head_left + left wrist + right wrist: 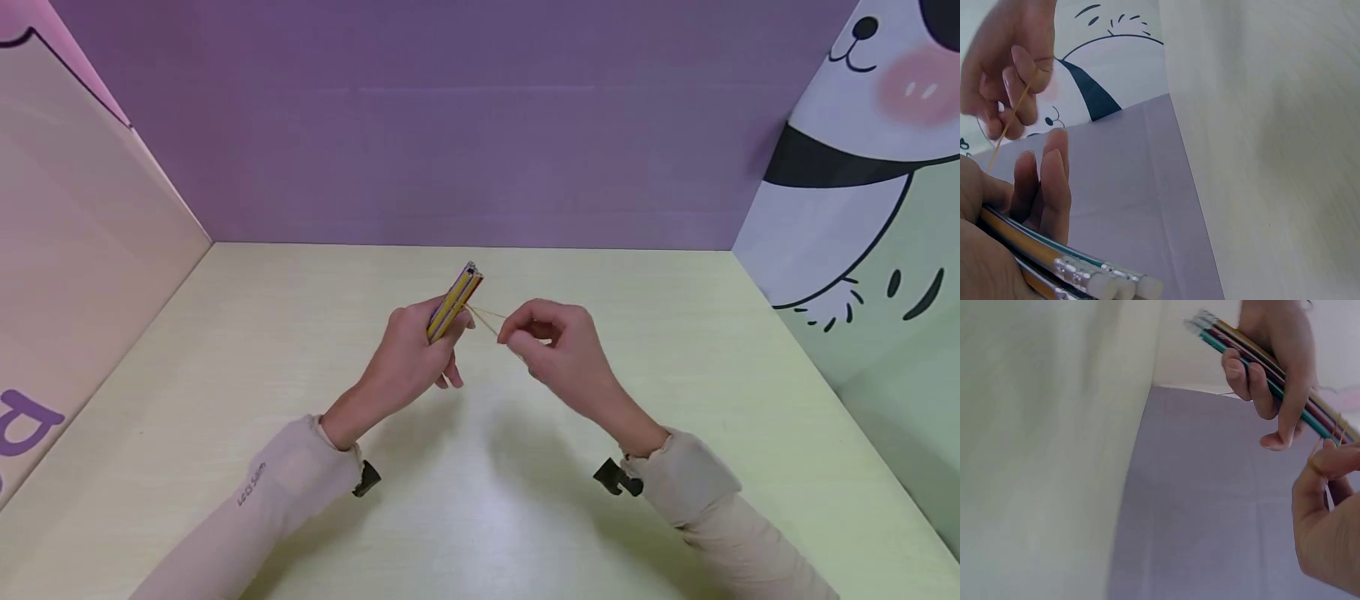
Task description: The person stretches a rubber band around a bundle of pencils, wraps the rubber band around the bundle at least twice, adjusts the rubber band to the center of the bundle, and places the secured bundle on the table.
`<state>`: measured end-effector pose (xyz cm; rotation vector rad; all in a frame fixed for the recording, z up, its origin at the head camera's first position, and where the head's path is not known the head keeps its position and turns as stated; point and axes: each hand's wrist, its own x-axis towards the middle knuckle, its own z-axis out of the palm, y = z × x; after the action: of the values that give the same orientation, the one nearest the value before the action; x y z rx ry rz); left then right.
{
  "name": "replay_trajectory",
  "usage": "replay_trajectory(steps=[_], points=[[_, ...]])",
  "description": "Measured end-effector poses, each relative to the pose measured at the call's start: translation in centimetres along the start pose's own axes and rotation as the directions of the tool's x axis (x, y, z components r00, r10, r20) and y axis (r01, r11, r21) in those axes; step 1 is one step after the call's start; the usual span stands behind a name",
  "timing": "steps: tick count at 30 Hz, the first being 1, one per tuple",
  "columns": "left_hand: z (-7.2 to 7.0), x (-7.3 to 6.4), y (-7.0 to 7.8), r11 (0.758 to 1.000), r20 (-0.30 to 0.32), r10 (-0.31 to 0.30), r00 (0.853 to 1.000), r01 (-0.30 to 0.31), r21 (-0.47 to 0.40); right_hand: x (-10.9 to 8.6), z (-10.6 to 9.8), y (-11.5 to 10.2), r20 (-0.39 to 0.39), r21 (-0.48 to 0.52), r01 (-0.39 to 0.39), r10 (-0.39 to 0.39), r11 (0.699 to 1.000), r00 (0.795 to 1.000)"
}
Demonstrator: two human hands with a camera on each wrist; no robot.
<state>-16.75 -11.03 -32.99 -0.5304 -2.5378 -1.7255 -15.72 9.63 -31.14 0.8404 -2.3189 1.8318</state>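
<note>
Pencils [454,303] gripped by left hand [411,346], band [1015,111] pinched by right hand [564,354], between table side edges [842,408]

Gap between left hand [408,346] and right hand [564,348] — barred by stretched rubber band [1015,111]; room below, over tabletop [480,517].

A person wears pale, creased sleeves [225,533], dark lettering [252,484] behind the left cuff [318,458], a black clip [367,479] at that cuff's edge, a second black clip [618,477] to its right.
</note>
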Motion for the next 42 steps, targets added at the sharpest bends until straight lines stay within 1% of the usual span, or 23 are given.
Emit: replay_trajectory(steps=[1,2,4,5,6,7,9,11,12,14,15,17,21,24,25,28,30,32,34,35,37,38,42], points=[[0.1,-0.1,0.1,1.0,-0.001,0.012,1.0,-0.012,0.0,0.3,-0.4,0.2,0.007,0.106,-0.084,0.084,0.991,0.996],[0.3,-0.2,0.3,1.0,-0.001,0.026,1.0,-0.026,0.007,0.5,-0.7,0.4,0.022,0.205,-0.156,0.155,0.966,0.988],[0.5,-0.4,0.4,0.998,0.002,0.054,0.999,-0.054,0.036,0.9,-1.3,1.0,0.063,0.358,-0.248,0.242,0.9,0.968],[0.6,-0.5,0.5,0.996,0.004,0.068,0.998,-0.068,0.059,1.1,-1.5,1.3,0.079,0.403,-0.269,0.259,0.875,0.963],[0.6,-0.6,0.5,0.992,0.004,0.083,0.997,-0.083,0.091,1.2,-1.7,1.5,0.092,0.415,-0.279,0.266,0.866,0.96],[0.7,-0.7,0.6,0.988,0.007,0.095,0.995,-0.095,0.121,1.3,-1.8,1.8,0.104,0.405,-0.288,0.269,0.868,0.957],[0.7,-0.8,0.5,0.976,0.021,0.112,0.993,-0.114,0.183,1.5,-2.0,2.4,0.144,0.32,-0.289,0.255,0.902,0.956],[0.7,-1.0,0.5,0.958,0.04,0.127,0.991,-0.133,0.253,1.7,-2.1,2.8,0.198,0.162,-0.279,0.246,0.946,0.949],[0.7,-1.0,0.5,0.948,0.051,0.137,0.989,-0.145,0.284,1.8,-2.2,3.0,0.232,0.07,-0.268,0.246,0.961,0.941],[0.8,-1.2,0.4,0.924,0.069,0.155,0.986,-0.169,0.343,1.9,-2.4,3.3,0.289,-0.096,-0.234,0.252,0.968,0.923],[0.8,-1.2,0.3,0.911,0.076,0.163,0.984,-0.18,0.37,1.9,-2.5,3.4,0.312,-0.166,-0.22,0.263,0.961,0.913],[0.9,-1.2,0.1,0.884,0.088,0.183,0.979,-0.203,0.422,2.0,-2.8,3.7,0.348,-0.254,-0.206,0.288,0.945,0.892],[0.9,-0.9,-0.7,0.806,0.102,0.226,0.969,-0.244,0.54,2.1,-3.5,4.0,0.388,-0.329,-0.204,0.329,0.922,0.861],[1.0,-0.8,-1.1,0.74,0.134,0.25,0.959,-0.279,0.612,2.1,-4.0,4.1,0.401,-0.37,-0.189,0.34,0.91,0.851],[1.1,-0.7,-1.3,0.723,0.155,0.249,0.956,-0.29,0.626,2.1,-4.2,4.2,0.403,-0.381,-0.185,0.343,0.906,0.848],[1.2,-0.7,-1.4,0.69,0.235,0.196,0.952,-0.304,0.657,2.1,-4.5,4.1,0.399,-0.392,-0.19,0.352,0.9,0.847],[1.2,-0.8,-1.7,0.643,0.28,0.166,0.946,-0.319,0.696,2.0,-4.4,4.1,0.392,-0.405,-0.197,0.364,0.893,0.845],[1.4,-1.0,-1.9,0.578,0.307,0.157,0.939,-0.339,0.742,1.9,-4.2,4.1,0.381,-0.434,-0.189,0.37,0.881,0.847],[1.5,-1.2,-2.1,0.505,0.312,0.178,0.933,-0.358,0.785,1.8,-3.9,3.9,0.377,-0.479,-0.156,0.363,0.864,0.852],[1.6,-1.3,-2.2,0.475,0.306,0.196,0.932,-0.363,0.801,1.7,-3.7,3.7,0.372,-0.506,-0.136,0.358,0.852,0.856],[1.7,-1.4,-2.2,0.443,0.295,0.209,0.932,-0.359,0.821,1.6,-3.3,3.2,0.365,-0.558,-0.086,0.337,0.826,0.868],[1.7,-1.4,-2.2,0.436,0.289,0.208,0.934,-0.353,0.828,1.6,-3.1,2.9,0.363,-0.582,-0.058,0.323,0.811,0.874],[1.9,-1.5,-2.3,0.434,0.253,0.188,0.949,-0.311,0.846,1.2,-2.2,1.6,0.344,-0.687,0.044,0.271,0.725,0.899]])
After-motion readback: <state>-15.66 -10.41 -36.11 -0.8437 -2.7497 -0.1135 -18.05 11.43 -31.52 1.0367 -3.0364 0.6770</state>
